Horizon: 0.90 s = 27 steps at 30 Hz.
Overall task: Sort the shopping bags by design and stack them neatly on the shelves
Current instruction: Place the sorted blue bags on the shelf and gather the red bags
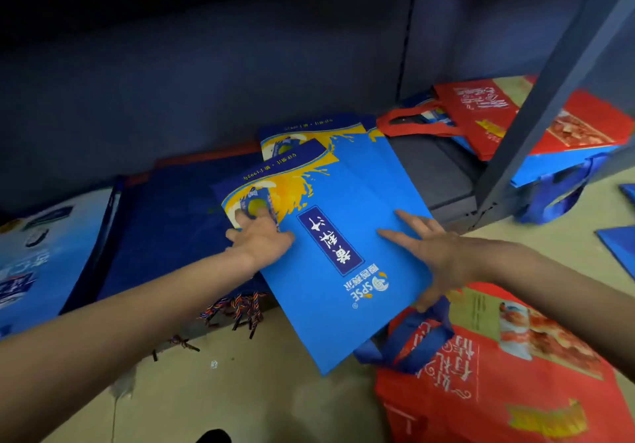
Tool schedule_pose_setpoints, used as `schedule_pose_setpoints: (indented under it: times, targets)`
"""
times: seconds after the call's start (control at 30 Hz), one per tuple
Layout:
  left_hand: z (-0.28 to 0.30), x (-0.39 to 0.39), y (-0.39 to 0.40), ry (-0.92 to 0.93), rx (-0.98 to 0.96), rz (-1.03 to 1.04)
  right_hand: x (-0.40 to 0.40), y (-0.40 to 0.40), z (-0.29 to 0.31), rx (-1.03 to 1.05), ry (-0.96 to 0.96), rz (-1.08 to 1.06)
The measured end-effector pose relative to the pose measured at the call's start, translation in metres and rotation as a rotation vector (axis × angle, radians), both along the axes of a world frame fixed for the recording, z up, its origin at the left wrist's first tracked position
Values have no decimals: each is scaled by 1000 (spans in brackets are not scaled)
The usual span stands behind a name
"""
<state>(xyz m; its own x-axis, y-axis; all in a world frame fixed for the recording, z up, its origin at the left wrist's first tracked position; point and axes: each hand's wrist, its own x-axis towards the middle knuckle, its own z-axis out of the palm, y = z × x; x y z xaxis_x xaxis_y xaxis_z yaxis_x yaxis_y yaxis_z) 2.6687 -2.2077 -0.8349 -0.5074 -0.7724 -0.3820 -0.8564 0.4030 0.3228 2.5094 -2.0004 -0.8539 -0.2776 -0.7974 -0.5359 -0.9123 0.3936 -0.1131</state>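
A bright blue shopping bag point(330, 291) with a yellow splash print and white lettering lies half on the bottom shelf, its lower end hanging over the floor. My left hand point(261, 240) presses flat on its left edge near the splash. My right hand point(436, 253) grips its right edge, fingers spread on top and thumb underneath. Under it a matching blue bag point(364, 147) lies on the shelf. Dark navy bags point(165, 229) with braided cord handles are stacked to the left.
A pale blue printed bag point(37, 257) lies far left on the shelf. Red bags lie on the floor at the lower right point(498, 374) and on a blue pile behind the grey shelf post point(556, 99). The floor is beige.
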Motion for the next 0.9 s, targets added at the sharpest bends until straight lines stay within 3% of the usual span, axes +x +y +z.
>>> schedule_pose_setpoints:
  times: [0.1,0.23,0.33,0.4,0.47,0.67,0.77,0.9]
  targets:
    - [2,-7,2,170,19,15,4,8,-5,-61,138,62]
    - [24,-40,-16,459,-20,-16,-16,5,1,-244,29,-150]
    - [23,-52,-21,213,81,10,-30,-9,4,-348,-26,-297]
    - [12,-46,-7,23,168,-51,-28,-16,1,-275,-113,-383]
    - [5,-39,7,-42,164,-133,-24,-19,-5,-205,-181,-434]
    - [3,-33,32,-16,142,-281,-35,-12,-5,-335,-123,-457]
    - [7,-45,43,-34,-64,-407,-45,-1,-1,-351,-128,-421]
    - [6,-69,72,149,-264,-655,-61,42,4,-428,-118,-448]
